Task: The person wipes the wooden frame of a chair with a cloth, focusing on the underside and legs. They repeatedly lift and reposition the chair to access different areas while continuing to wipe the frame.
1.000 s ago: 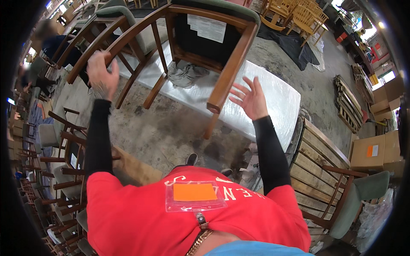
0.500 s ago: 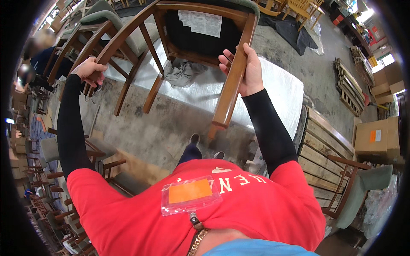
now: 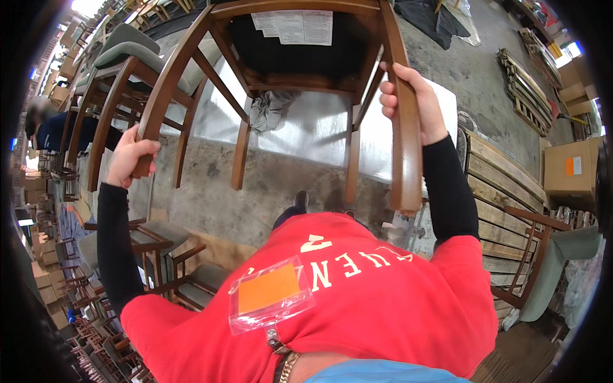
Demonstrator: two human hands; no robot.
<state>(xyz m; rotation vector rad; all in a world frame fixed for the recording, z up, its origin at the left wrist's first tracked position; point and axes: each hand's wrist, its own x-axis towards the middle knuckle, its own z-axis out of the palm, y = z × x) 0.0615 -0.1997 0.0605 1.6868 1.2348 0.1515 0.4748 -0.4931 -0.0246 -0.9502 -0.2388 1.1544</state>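
Both my hands hold a brown wooden chair [image 3: 300,60], tipped so that its black underside and white paper labels face me. My left hand [image 3: 129,158] is closed round the lower end of the chair's left near leg. Higher up on the right near leg, my right hand [image 3: 418,105] grips with the thumb on top and fingers curled round the inner side. The two other legs hang behind, their ends above the concrete floor in this view. A crumpled grey cloth [image 3: 269,110] lies beneath the chair on a shiny, silvery sheet-covered surface [image 3: 306,142].
Grey-padded chairs [image 3: 131,60] stand close by on the left, with a person in dark clothes [image 3: 56,133] beyond. Several more chairs [image 3: 166,246] crowd the lower left. To my right are wooden slats [image 3: 501,182], a cardboard box [image 3: 571,171] and a tipped green-grey chair [image 3: 555,271].
The chair has swung round to face me more squarely, its legs coming nearer. My right hand has moved right and closed round the leg; my left hand has come down with its leg.
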